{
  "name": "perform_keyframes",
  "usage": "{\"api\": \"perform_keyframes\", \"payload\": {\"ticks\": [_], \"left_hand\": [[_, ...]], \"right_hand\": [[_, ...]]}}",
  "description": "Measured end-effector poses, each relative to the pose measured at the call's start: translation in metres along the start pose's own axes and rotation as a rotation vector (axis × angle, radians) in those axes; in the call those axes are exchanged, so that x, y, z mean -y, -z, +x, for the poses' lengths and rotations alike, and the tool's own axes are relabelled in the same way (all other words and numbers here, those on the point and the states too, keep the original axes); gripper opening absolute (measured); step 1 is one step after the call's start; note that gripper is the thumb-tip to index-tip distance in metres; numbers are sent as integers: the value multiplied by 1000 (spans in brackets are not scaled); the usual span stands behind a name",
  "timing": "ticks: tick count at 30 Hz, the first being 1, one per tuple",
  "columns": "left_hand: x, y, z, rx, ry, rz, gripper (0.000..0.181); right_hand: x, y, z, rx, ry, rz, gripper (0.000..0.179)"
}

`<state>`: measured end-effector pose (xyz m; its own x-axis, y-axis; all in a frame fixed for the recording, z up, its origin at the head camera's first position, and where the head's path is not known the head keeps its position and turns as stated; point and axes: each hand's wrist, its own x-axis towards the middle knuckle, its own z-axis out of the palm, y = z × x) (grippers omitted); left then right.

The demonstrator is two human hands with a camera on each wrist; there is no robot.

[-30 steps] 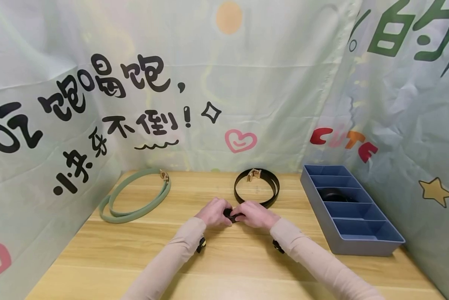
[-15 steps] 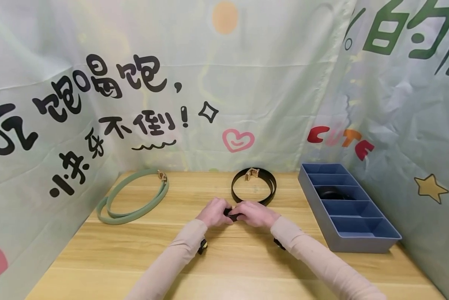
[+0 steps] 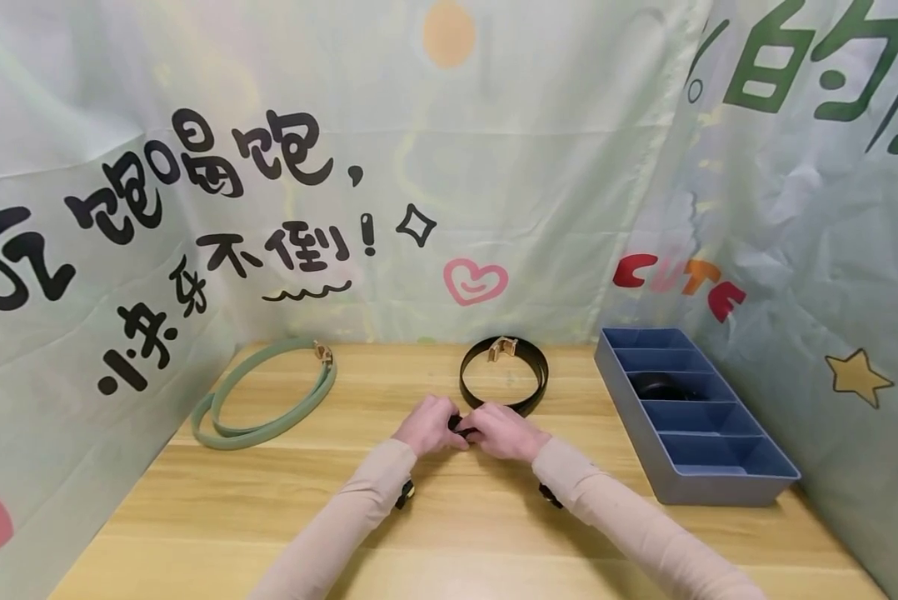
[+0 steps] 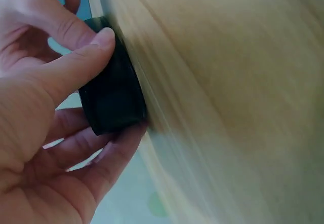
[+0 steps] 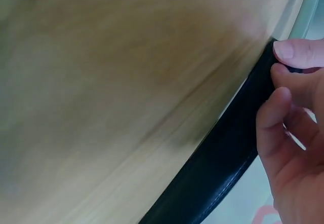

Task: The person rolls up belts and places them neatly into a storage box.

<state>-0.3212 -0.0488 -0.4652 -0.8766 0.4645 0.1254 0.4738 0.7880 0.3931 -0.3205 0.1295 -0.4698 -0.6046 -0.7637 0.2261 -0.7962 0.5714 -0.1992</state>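
Note:
A black leather belt with a gold buckle lies in a loose loop at the back middle of the table. My left hand holds a tightly rolled black strap at the near side of that loop, its thumb on top and fingers around it. Thumb and fingertips of my right hand pinch the same strap, close beside the left hand. In the right wrist view a flat length of strap runs away from the fingers. Where strap and loop join is hidden behind my right hand.
A pale green belt with a gold buckle lies looped at the left. On the right stands a blue-grey divided box, with a black coiled item in its middle compartment. Printed cloth hangs around the wooden table.
The head view has shifted slightly, so everything sits a little further left. Both hands stay on the strap in almost the same place, the right wrist moving slightly inward.

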Motion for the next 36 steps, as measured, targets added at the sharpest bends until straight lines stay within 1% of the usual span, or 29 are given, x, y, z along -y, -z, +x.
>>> {"api": "perform_keyframes", "payload": {"ticks": [3,6,8,9,10,12,14,16,19,22,25,27,29,31,34,36], "left_hand": [[3,0,0,22,-38,4,19],[8,0,1,50,-88,1,19],[11,1,2,62,-110,5,19],[11,1,2,63,-107,9,19],[11,2,1,59,-94,-4,20],[10,2,1,41,-48,-15,23],[8,2,0,19,-1,-27,27],[7,2,-1,0,26,-30,30],[7,3,-1,-4,15,10,30],[9,3,0,11,-30,22,24],[13,5,1,49,-85,1,21],[15,5,1,78,-114,-14,22],[16,5,1,94,-109,-17,23],[15,5,2,85,-70,-19,24],[11,2,2,41,-9,-10,28],[9,0,3,10,7,-1,30]], "right_hand": [[-3,-1,-3,-3,73,-9,20],[-6,-1,-4,-24,151,-34,22],[-7,-1,-3,-49,179,-48,21],[-7,-1,-2,-62,185,-55,20],[-5,-1,-1,-73,180,-62,20],[-3,-2,-1,-85,150,-79,18],[-2,-4,-1,-84,113,-92,16],[-1,-5,-1,-68,86,-103,14],[-2,-4,-2,-25,84,-118,15],[-6,-1,-5,8,86,-143,22],[-9,1,-8,-4,106,-135,27],[-10,1,-9,-38,136,-125,28],[-10,0,-9,-74,164,-110,26],[-9,-2,-8,-104,164,-116,26],[-4,-4,-5,-113,123,-120,22],[-3,-4,-3,-100,92,-119,19]]}}
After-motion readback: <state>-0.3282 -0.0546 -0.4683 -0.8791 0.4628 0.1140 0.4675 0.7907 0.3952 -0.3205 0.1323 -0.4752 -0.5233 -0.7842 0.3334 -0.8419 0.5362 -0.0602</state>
